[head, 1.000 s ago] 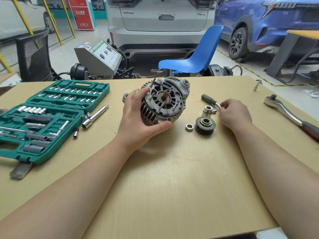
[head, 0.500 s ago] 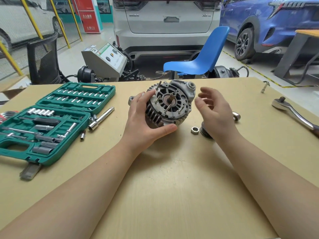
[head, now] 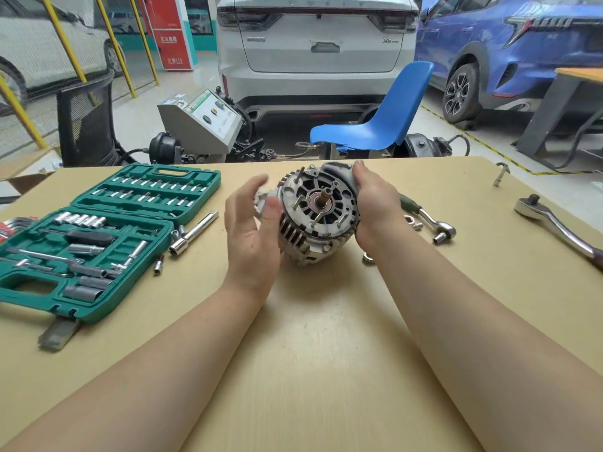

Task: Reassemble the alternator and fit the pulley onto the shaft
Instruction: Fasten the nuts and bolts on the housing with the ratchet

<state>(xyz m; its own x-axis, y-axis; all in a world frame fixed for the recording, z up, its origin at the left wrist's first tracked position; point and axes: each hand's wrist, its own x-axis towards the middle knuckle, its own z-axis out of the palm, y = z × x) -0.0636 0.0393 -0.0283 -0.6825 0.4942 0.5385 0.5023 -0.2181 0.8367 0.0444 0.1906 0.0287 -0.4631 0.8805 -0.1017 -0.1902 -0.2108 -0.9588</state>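
Right-hand fingers point(head: 359, 171) now around alternator point(head: 318, 213)

The alternator point(head: 318, 216) has been released by the left hand point(head: 251, 230), which has been drawn back just beside the housing, fingers straightened and blurred. The right hand point(head: 370, 210), kept apart from the alternator half a second ago, has been brought against the housing's right side and wrapped around it. The pulley, seen on the table point(head: 326, 353) earlier, is now hidden behind the right forearm.
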